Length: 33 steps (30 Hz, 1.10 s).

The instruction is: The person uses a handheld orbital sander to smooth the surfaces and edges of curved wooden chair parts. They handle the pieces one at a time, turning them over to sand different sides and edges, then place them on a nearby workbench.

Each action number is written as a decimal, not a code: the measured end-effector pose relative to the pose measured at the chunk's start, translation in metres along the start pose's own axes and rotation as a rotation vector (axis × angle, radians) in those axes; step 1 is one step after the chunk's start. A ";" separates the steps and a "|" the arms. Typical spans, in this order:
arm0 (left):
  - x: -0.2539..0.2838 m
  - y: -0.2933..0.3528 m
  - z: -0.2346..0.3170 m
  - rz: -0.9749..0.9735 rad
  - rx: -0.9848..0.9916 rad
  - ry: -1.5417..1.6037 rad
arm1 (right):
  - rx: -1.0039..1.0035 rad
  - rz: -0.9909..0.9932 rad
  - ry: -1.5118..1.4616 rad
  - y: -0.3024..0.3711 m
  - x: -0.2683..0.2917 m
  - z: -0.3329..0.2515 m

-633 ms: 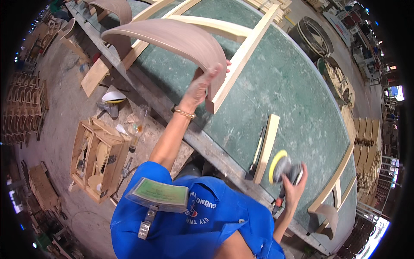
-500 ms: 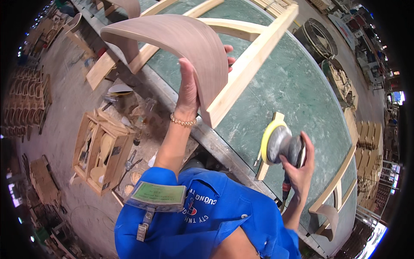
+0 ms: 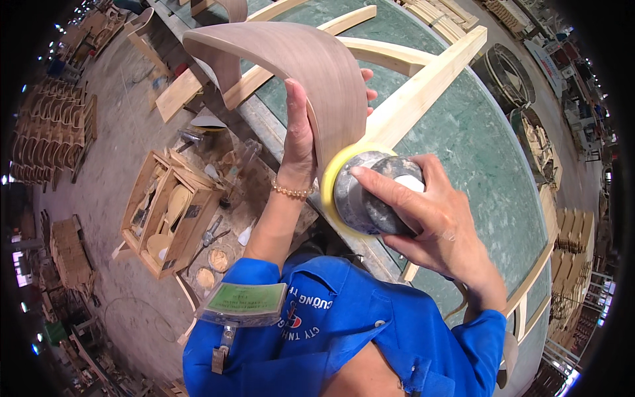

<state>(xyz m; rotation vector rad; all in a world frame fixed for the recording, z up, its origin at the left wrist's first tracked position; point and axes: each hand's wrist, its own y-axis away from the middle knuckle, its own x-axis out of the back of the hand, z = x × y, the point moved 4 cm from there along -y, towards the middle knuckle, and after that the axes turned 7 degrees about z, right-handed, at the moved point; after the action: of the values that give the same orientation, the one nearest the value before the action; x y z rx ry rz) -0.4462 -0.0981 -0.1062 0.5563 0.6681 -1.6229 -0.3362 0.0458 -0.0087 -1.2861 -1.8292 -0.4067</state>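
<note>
Curved brown wooden panel [image 3: 317,63] above the near edge of the green-topped table [image 3: 493,178].
Left hand [image 3: 301,142]: fingers clasping the panel; right hand [image 3: 440,221]: fingers gripping a round grey, yellow-padded sander [image 3: 357,198] at its near end.

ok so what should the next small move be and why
Probably ease the sander so its yellow pad lies flat on the curved wooden piece: the right hand holds it at that piece's near end, pad side facing the wood, and the left hand grips the piece. Whether they already touch isn't clear.
</note>
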 end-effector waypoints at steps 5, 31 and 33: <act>-0.006 -0.012 0.010 0.004 -0.002 0.057 | -0.030 0.403 -0.013 0.009 -0.015 0.056; -0.012 -0.042 0.053 0.074 -0.147 0.031 | 0.183 0.554 -0.058 -0.048 -0.002 0.026; -0.017 -0.040 0.054 0.073 -0.127 0.054 | 0.143 0.625 -0.068 -0.057 0.005 0.036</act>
<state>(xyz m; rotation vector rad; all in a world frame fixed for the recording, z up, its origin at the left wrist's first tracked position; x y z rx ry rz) -0.4820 -0.1193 -0.0514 0.5269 0.7761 -1.4907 -0.4038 0.0488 -0.0154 -1.6902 -1.3791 0.1078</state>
